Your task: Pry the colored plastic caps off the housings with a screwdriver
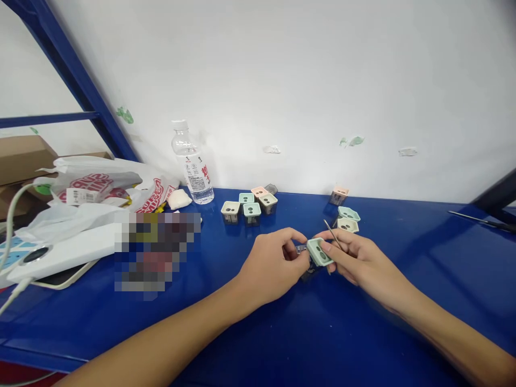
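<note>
Head view: the left hand (272, 266) and right hand (363, 263) meet above a blue table (242, 344), right of its centre. The fingers of both hands are curled and grasp a mint-green square cap (320, 252), which has round holes in its top face and is held between the hands. A dark part (309, 273) shows beneath the cap, partly hidden by the fingers. A thin metal pick (332, 234) rises from the right hand's fingers toward the far side; its grip cannot be told exactly. Beyond the hands stand a cluster of pastel square caps (252, 212) and, to the right, a smaller group of pastel caps (349, 214). Far left stand a clear water bottle (192, 164) and a white plastic bag (100, 185).
</note>
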{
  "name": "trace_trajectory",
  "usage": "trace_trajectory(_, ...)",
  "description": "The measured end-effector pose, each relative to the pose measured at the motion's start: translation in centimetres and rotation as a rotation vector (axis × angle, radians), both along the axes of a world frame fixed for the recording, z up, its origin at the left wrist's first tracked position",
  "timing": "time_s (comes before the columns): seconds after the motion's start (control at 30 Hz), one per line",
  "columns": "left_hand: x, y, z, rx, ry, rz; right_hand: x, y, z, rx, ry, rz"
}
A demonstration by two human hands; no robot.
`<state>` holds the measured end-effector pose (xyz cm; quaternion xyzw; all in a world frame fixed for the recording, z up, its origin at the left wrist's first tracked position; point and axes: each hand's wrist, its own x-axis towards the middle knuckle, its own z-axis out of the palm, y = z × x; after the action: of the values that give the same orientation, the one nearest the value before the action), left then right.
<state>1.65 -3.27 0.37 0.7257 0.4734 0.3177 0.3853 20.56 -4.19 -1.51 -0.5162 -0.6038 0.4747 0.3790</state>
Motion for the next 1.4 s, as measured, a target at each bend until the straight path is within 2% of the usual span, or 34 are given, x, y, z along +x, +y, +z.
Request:
trace_trajectory(0.23, -0.1, 0.6, -0.5, -0.108, -0.125, -0.09, -0.1, 0.0, -0.6, 0.053, -0.112, -0.022)
trace_trajectory(0.33, -0.2, 1.1, -0.8, -0.157, -0.207, -0.116, -0.2, -0.4, -0.6, 0.142, -0.202, -0.056)
trace_trajectory(0.4, -0.4, 1.6, -0.6, -0.136, -0.231, -0.103, -0.1, -0.7, -0.5, 0.238, -0.321, -0.066)
trace_trajectory(0.47, -0.9, 2.4, -0.2, 0.054, -0.136, -0.015, 0.2, -1.1, -0.5, 0.368, -0.471, -0.061)
trace_trajectory(0.57, -2.5, 4.0, 0.6, 0.594, 0.257, 0.188, 0.6, -1.3, -0.7, 0.623, -0.647, -0.019)
trace_trajectory(0.6, -3.2, 4.6, 0.8, 0.677, 0.395, 0.229, 0.7, -1.2, -0.9, 0.716, -0.687, -0.001)
trace_trajectory(0.67, -4.3, 5.7, 0.9, 0.677, 0.575, 0.274, 0.9, -1.0, -1.3, 0.861, -0.764, 0.015)
trace_trajectory(0.73, -5.0, 6.6, 0.8, 0.667, 0.676, 0.267, 1.1, -0.6, -1.6, 0.923, -0.841, -0.038)
trace_trajectory(0.9, -4.9, 7.3, -0.2, 0.701, 0.757, 0.229, 2.2, 0.6, -2.1, 0.853, -1.101, -0.273)
trace_trajectory(1.0, -4.5, 7.0, -0.5, 0.726, 0.745, 0.219, 2.5, 1.0, -2.1, 0.813, -1.167, -0.336)
trace_trajectory(1.1, -4.4, 6.9, -0.2, 0.749, 0.701, 0.218, 1.9, 0.6, -1.7, 0.78, -1.183, -0.359)
trace_trajectory(1.23, -3.5, 8.0, 1.9, 0.63, 0.741, 0.276, 0.6, -0.8, -0.6, 0.72, -0.956, -0.262)
trace_trajectory(1.27, -3.0, 8.8, 2.7, 0.551, 0.813, 0.273, 0.4, -1.1, -0.3, 0.678, -0.881, -0.221)
trace_trajectory(1.4, -0.4, 13.1, 5.5, 0.399, 0.918, 0.283, 0.5, -1.6, 0.4, 0.553, -0.676, -0.095)
